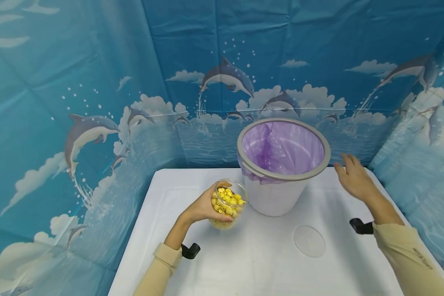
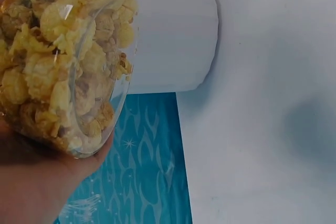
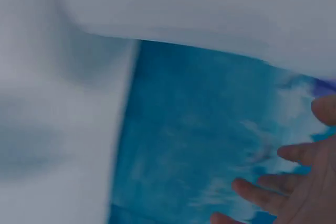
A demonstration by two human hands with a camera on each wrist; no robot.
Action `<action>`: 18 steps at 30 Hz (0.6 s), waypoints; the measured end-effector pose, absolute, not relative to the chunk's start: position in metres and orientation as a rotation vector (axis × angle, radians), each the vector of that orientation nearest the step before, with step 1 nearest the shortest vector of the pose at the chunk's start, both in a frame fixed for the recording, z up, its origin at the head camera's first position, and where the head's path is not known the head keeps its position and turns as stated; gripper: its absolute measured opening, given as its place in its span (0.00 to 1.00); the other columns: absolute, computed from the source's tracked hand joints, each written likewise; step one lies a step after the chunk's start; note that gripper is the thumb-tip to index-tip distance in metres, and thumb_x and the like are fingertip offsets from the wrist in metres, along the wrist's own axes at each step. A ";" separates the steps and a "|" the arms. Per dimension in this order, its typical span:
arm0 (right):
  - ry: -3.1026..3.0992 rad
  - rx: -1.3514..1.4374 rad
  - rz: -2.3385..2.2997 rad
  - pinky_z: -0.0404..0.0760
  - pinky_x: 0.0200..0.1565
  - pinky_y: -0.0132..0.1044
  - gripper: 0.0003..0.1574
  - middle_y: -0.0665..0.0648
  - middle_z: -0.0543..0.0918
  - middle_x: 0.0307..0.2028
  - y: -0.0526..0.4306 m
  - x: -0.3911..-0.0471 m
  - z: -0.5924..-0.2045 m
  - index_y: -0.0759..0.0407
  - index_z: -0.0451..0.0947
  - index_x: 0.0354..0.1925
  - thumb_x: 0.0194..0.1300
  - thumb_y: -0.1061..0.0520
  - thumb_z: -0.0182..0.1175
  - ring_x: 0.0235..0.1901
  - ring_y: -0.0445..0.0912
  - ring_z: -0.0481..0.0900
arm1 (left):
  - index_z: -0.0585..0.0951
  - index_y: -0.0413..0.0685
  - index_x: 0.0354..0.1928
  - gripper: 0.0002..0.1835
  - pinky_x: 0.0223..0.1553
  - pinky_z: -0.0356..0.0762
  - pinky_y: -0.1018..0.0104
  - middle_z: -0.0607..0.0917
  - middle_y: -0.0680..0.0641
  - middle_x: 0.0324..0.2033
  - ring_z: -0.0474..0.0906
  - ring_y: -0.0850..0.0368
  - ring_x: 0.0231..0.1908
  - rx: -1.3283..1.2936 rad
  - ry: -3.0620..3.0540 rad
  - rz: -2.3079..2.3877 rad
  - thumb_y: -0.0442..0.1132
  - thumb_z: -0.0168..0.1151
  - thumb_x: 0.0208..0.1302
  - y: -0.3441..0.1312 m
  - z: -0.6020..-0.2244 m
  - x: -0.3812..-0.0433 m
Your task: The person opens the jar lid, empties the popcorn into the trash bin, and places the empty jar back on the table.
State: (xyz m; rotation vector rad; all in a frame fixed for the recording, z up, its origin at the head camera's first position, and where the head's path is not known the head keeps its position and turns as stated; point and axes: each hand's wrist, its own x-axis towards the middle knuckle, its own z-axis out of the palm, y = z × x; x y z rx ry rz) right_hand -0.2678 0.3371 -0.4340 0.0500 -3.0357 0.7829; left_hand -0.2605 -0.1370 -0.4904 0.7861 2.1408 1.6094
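My left hand grips a clear jar by its side, with the thumb and fingers wrapped partly round it. Yellow popcorn fills much of the jar, whose mouth has no lid on it. In the left wrist view the popcorn shows large through the jar's wall. Just right of the jar stands a white trash bin with a grey rim and a purple bag inside. My right hand, fingers extended, is held in the air to the right of the bin, holding nothing.
A round clear lid lies flat on the white table, in front of the bin. Behind and beside the table hangs a blue curtain printed with dolphins. The bin stands near the table's back edge.
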 end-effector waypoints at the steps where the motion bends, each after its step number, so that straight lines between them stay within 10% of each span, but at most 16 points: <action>1: -3.013 0.072 0.809 0.50 0.66 0.83 0.49 0.87 0.36 0.75 0.338 -0.273 -0.417 0.76 0.35 0.79 0.84 0.38 0.25 0.74 0.83 0.39 | 0.64 0.60 0.73 0.54 0.67 0.76 0.56 0.73 0.47 0.67 0.75 0.54 0.64 0.780 2.141 1.621 0.38 0.86 0.44 -0.137 -0.490 -0.261; 8: -3.021 0.289 0.764 0.39 0.69 0.82 0.47 0.69 0.20 0.80 0.307 -0.300 -0.351 0.63 0.24 0.82 0.84 0.37 0.28 0.79 0.74 0.28 | 0.64 0.57 0.74 0.53 0.67 0.77 0.59 0.73 0.43 0.68 0.76 0.53 0.64 0.789 2.117 1.639 0.37 0.85 0.47 -0.133 -0.491 -0.261; 18: -3.112 0.291 0.600 0.42 0.71 0.80 0.49 0.76 0.32 0.80 0.273 -0.317 -0.368 0.74 0.32 0.80 0.81 0.48 0.43 0.79 0.74 0.33 | 0.63 0.57 0.75 0.55 0.68 0.76 0.56 0.73 0.48 0.68 0.75 0.55 0.65 0.763 2.161 1.631 0.38 0.86 0.46 -0.131 -0.490 -0.259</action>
